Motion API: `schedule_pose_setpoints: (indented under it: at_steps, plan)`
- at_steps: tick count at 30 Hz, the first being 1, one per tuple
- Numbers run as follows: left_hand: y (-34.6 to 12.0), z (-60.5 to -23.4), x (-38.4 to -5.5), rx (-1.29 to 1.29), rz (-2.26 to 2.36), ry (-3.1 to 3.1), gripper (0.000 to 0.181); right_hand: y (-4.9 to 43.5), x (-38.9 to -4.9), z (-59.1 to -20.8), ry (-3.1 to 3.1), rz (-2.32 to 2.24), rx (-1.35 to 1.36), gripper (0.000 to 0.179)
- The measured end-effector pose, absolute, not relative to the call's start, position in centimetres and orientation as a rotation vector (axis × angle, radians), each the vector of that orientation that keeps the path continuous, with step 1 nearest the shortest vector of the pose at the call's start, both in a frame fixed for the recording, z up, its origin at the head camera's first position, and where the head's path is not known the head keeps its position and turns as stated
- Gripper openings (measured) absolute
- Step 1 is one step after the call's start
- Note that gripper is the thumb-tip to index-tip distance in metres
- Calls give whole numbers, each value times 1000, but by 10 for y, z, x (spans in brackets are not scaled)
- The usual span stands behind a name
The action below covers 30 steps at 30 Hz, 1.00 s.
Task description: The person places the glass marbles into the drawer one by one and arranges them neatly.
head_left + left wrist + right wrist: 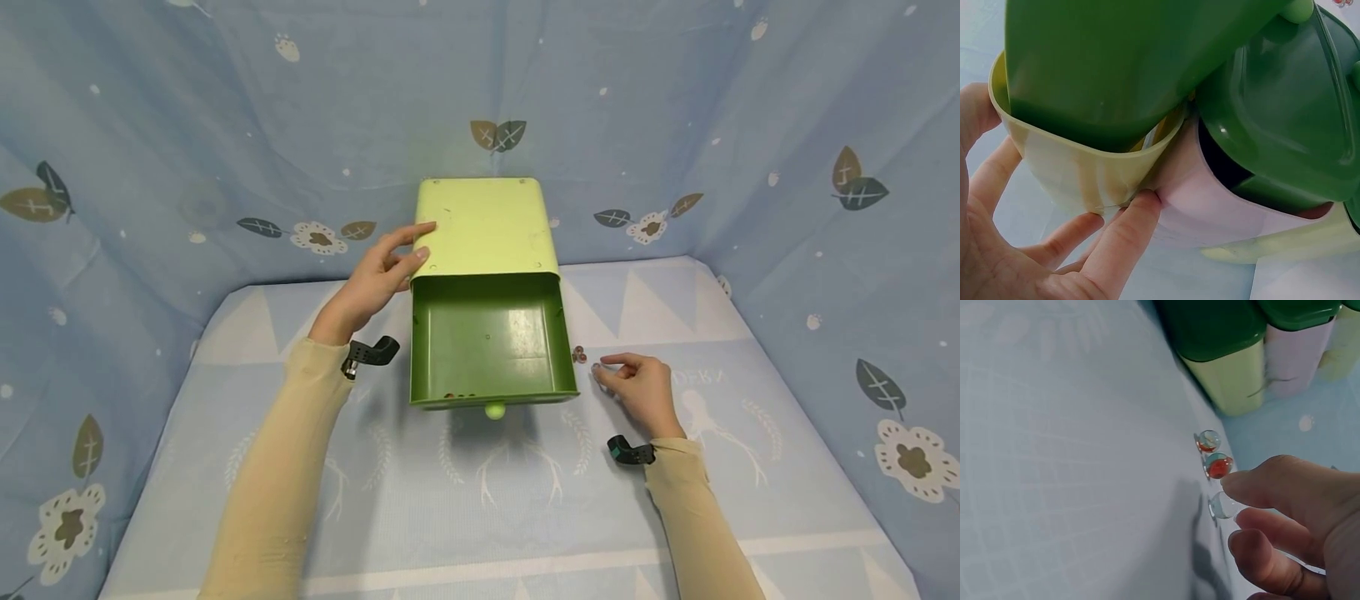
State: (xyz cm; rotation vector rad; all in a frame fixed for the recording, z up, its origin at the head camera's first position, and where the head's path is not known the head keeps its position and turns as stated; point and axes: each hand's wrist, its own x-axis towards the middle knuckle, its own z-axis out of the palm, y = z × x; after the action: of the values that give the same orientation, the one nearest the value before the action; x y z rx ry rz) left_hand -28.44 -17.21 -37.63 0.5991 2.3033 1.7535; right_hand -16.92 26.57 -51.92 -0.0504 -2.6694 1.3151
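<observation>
A stacked drawer cabinet with a pale yellow-green top stands at the far side of the table. Its top green drawer is pulled out, with several reddish marbles along the inside of its front wall. My left hand rests against the cabinet's left side, fingers spread over the edge of the yellow and pink tiers. Right of the drawer, my right hand has thumb and fingertips at a clear marble low over the tabletop. Red-and-clear marbles lie just beyond its fingertips.
A round light-green knob sticks out from the drawer's front. The patterned blue-and-white cloth covers the table, and blue curtains enclose the back and sides. Lower green drawers also show in the left wrist view.
</observation>
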Motion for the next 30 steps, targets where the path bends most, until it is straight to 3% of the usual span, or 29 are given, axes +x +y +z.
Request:
schedule_pose_setpoints:
  at_steps: [30]
  plan:
    - [-173, -378, -284, 611, 1755, 2300, 53, 259, -170, -525, -2696, 1170, -73, 18]
